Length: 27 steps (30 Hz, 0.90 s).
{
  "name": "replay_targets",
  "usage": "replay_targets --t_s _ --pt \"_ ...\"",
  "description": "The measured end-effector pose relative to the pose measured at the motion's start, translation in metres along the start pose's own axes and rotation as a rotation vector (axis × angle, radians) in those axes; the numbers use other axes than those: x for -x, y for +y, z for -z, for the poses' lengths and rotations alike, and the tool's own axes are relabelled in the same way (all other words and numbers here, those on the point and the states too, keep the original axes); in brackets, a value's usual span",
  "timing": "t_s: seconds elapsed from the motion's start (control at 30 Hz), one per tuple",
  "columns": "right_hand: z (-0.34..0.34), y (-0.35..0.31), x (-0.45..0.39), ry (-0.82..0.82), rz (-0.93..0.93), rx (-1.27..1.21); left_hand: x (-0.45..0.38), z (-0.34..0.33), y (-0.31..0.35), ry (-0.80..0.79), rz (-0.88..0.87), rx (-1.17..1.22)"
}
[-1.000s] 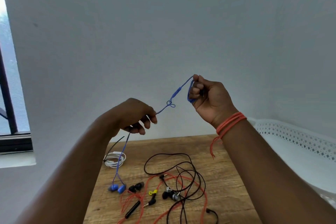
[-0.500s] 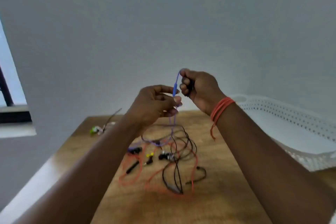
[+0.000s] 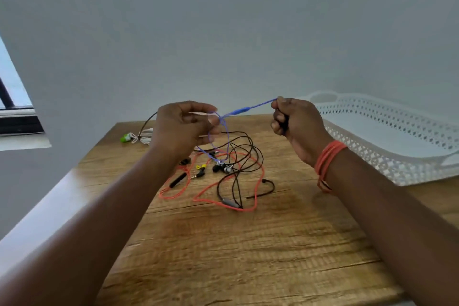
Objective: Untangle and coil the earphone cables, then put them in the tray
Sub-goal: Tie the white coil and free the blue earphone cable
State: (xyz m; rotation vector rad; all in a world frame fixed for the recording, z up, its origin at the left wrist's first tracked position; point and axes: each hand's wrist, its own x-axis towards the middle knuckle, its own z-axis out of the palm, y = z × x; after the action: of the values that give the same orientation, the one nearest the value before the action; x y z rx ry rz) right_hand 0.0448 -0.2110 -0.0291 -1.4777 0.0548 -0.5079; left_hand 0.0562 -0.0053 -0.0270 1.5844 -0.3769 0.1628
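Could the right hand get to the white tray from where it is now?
Probably yes. The right hand grips the blue earphone cable in the air just left of the white tray, with nothing visible between them; the cable stays tethered to the left hand.

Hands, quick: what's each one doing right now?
Left hand: fingers pinch the thin blue earphone cable.
Right hand: fingers curled tight round the same cable's other end.
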Motion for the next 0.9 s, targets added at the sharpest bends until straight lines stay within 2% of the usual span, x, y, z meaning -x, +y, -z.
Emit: replay_targets --t_s 0.1,0.2,0.3,0.4,0.5,0.77,0.9 --pt "-0.001 0.004 0.003 -0.064 -0.149 -0.035 -0.001 0.002 -0.002 0.149 0.025 0.067" --pt "-0.003 0.006 0.004 -0.185 -0.321 -0.184 -0.006 0.007 -0.002 0.270 0.126 0.204" --pt "-0.001 0.005 0.001 -0.209 -0.367 -0.291 -0.013 0.016 -0.004 0.347 0.232 0.417" --pt "0.003 0.005 0.000 -0.197 -0.378 -0.316 -0.019 0.026 -0.007 0.270 0.273 0.625" --pt "0.002 0.006 0.001 -0.191 -0.399 -0.330 -0.022 0.032 -0.012 0.202 0.285 0.681" --pt "-0.003 0.004 0.004 -0.211 -0.403 -0.358 -0.024 0.049 -0.014 0.234 0.292 0.533" --pt "-0.001 0.005 0.003 -0.186 -0.408 -0.359 -0.029 0.049 -0.014 0.286 0.179 0.071"
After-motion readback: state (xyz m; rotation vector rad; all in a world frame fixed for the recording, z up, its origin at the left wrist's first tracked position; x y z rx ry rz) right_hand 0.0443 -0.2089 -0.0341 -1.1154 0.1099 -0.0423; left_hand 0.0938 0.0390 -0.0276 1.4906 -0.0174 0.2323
